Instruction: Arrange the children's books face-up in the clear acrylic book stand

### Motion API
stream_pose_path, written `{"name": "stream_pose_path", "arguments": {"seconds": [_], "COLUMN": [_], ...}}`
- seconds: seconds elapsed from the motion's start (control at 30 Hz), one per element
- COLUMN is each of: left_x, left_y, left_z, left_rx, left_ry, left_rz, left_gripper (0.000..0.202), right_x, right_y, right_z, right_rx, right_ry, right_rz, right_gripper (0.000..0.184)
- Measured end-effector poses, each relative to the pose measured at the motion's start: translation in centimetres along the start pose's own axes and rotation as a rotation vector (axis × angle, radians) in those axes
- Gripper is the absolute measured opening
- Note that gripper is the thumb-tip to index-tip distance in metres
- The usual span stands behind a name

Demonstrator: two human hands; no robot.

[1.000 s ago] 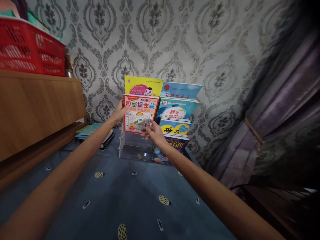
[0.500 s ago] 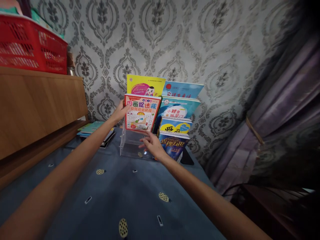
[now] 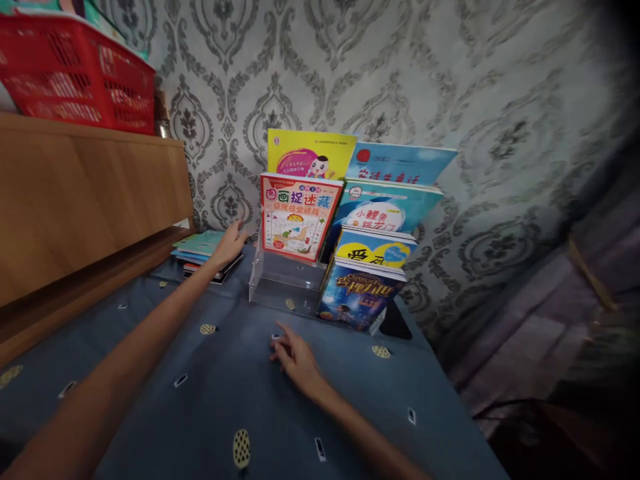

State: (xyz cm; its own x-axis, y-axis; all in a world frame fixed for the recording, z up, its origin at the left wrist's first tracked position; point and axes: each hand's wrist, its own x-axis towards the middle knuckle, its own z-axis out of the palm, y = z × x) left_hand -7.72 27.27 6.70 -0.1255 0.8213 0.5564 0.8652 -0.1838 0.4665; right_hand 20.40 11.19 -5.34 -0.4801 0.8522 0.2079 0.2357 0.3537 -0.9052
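Note:
A clear tiered book stand (image 3: 280, 283) holds picture books in two columns. On its left side, a red-bordered book (image 3: 299, 217) stands in front of a yellow book (image 3: 310, 150). The right column has a light blue book (image 3: 403, 163), a teal book (image 3: 380, 207), a yellow-and-blue book (image 3: 377, 247) and a dark blue book (image 3: 360, 293). Beside the red-bordered book, apart from it, my left hand (image 3: 231, 245) is open above a low stack of books (image 3: 200, 243). My right hand (image 3: 297, 360), fingers apart and holding nothing, is over the cloth in front of the stand.
A red basket (image 3: 80, 73) sits on a wooden cabinet (image 3: 90, 200) at the left. A dark flat object (image 3: 397, 323) lies right of the stand. Patterned blue cloth (image 3: 270, 413) covers the table; a curtain (image 3: 540, 333) hangs at the right.
My left hand has let go of the red-bordered book and moved left. My right hand has drawn back from the stand, towards me. The view has shifted slightly.

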Motion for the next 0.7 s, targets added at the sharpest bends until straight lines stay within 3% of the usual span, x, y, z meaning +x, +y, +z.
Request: {"name": "stream_pose_path", "arguments": {"seconds": [0.13,0.3,0.53,0.7], "left_x": [-3.9,-5.7,-6.7,-4.5], "left_y": [-4.3,-7.5,-8.1,-7.7], "left_z": [1.7,1.6,-0.5,-0.7], "left_rx": [0.264,0.409,0.511,0.569], "left_ry": [-0.01,-0.091,-0.175,-0.185], "left_rz": [-0.22,-0.311,-0.288,-0.266], "left_gripper": [0.053,0.056,0.048,0.047], "right_x": [-1.6,-1.9,-1.9,-2.2], "right_y": [2.3,3.3,2.0,1.6], "right_z": [1.9,2.4,2.2,2.0], "right_rx": [-0.034,0.0,-0.044,-0.098], "right_ry": [0.111,0.128,0.108,0.103], "right_rz": [-0.024,-0.034,0.012,-0.004], "right_gripper": [0.041,0.04,0.039,0.039]}}
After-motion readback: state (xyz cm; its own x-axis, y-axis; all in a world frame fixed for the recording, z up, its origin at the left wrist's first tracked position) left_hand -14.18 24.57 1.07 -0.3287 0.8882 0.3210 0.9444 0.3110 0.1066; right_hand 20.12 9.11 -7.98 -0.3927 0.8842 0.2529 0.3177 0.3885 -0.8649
